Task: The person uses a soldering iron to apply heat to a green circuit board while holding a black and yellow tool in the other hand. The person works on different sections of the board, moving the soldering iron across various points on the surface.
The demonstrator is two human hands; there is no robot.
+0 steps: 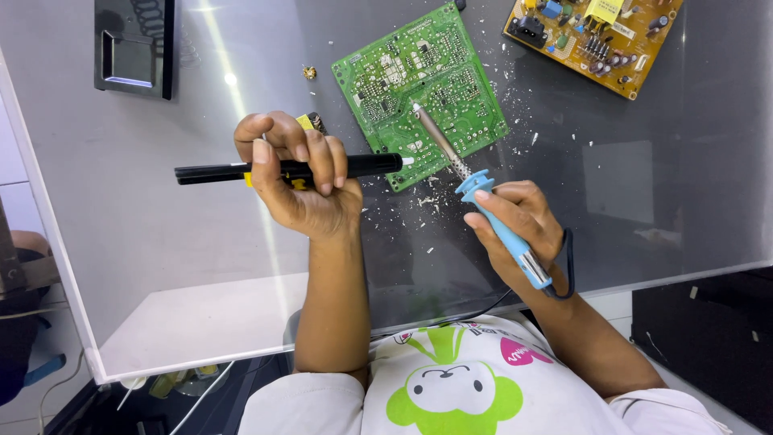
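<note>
Right hand (pixel 515 217) angles soldering iron (pixel 475 189) onto green board (pixel 419 80); left hand (pixel 302 181) levels black pump (pixel 290 170).

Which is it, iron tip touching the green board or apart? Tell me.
Touching. The head view shows the soldering iron's tip resting on the green board, no gap visible.

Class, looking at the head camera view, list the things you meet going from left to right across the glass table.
Black tray → left hand gripping black desoldering pump → green circuit board → right hand holding blue-handled soldering iron → yellow circuit board.
</note>
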